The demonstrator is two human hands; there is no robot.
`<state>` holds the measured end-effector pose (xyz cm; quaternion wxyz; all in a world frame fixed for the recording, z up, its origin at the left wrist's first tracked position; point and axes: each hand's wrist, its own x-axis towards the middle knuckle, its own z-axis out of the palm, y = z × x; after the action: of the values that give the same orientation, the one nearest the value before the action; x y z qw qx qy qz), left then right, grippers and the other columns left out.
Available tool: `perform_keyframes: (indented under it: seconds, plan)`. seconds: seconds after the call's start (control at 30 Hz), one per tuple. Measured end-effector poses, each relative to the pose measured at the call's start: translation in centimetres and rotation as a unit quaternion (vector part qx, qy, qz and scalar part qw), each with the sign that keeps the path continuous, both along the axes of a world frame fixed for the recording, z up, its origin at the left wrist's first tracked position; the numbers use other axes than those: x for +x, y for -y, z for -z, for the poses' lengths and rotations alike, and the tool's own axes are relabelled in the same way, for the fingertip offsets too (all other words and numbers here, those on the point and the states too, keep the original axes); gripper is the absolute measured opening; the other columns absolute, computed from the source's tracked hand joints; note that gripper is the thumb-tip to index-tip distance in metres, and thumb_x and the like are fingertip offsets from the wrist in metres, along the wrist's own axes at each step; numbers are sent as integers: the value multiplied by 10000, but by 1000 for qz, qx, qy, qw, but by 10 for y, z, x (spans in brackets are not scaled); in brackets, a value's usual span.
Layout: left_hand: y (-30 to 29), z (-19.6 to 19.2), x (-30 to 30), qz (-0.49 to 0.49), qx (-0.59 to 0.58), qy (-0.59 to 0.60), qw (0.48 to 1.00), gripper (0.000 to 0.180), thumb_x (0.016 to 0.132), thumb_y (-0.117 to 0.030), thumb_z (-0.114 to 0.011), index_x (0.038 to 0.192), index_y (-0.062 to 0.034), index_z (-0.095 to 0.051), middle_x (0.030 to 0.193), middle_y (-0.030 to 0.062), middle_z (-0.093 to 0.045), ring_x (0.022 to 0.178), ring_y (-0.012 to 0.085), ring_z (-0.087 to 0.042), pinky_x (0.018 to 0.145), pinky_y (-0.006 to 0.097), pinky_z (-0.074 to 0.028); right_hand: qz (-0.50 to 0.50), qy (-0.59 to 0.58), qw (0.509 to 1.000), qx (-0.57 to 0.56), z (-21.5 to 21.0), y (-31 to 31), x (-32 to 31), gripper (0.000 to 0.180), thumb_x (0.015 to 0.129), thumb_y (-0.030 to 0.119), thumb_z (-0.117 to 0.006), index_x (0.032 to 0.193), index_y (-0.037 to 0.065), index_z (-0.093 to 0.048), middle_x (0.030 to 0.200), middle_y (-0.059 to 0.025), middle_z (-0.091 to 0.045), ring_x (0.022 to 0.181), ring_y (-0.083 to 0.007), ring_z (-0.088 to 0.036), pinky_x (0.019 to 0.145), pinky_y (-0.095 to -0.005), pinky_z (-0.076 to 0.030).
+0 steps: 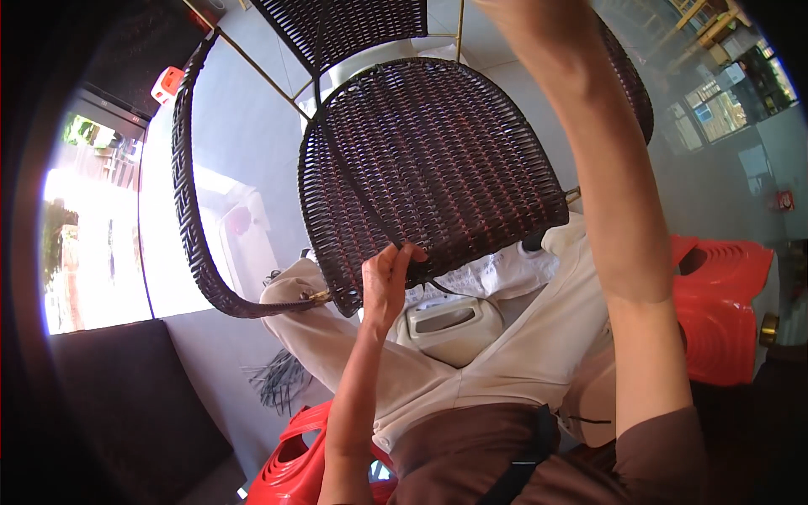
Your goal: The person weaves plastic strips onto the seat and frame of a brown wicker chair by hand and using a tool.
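At the front edge of the dark woven seat (438,151), left of its middle, the left hand (384,279) has its grip pinching a dark strip (370,215). Strip crosses the seat's left half toward the back left edge and on past it; far end not clear. Right arm (623,194) reaches up; only the base of the right hand (530,15) shows at the top, so cannot tell whether its grip is spread or pinching anything. To do this well, probably: pinch close to the edge, strip flat and untwisted, pull even so the weave lies level, long run clear of the left armrest (187,194) and the chair back (362,34). A loose end curls out below the front edge, easy to snag. Surface: tight weave, dark with reddish flecks, rounded back edge, straighter front edge facing the person's knees. Below that edge, between the legs, pale plastic piece (454,338) with a handle slot. Room: smooth grey floor (240,109), bundle of dark strips (282,380) on it outside the left leg, red stool (720,311) at right, more red plastic (290,471) lower left, dark padded bench (135,387) far left, bright glass door (93,244) beyond.
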<state>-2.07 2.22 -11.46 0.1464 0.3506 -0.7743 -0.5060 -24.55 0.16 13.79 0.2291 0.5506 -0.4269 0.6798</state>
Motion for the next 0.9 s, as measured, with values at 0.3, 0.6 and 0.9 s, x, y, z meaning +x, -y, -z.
perform_keyframes:
  seconds: [0.3,0.6,0.9]
  plan:
    - [38,-138,-36,-114,-10,-310,944,273,954,-181,-454,811,-2,-603,664,65,-624,588,115,-604,526,207,-472,-152,324,846,396,222,-124,71,142,793,76,-659,917,8,-668,794,-53,-670,604,-58,-569,496,-206,-433]
    - [99,-243,-50,-44,-283,-307,908,393,973,-316,-371,1073,1,-581,915,114,-654,774,185,-659,713,285,-532,-233,385,744,494,244,-100,105,190,792,124,-683,900,-29,-651,703,-55,-628,462,-72,-536,417,-223,-419]
    - [80,-109,-25,-17,-2,-221,975,739,899,-621,-272,1315,-23,-398,1266,134,-492,1184,225,-458,982,370,-356,-224,309,842,382,213,-69,92,82,814,50,-620,803,-28,-640,639,-79,-628,527,-98,-589,477,-228,-447]
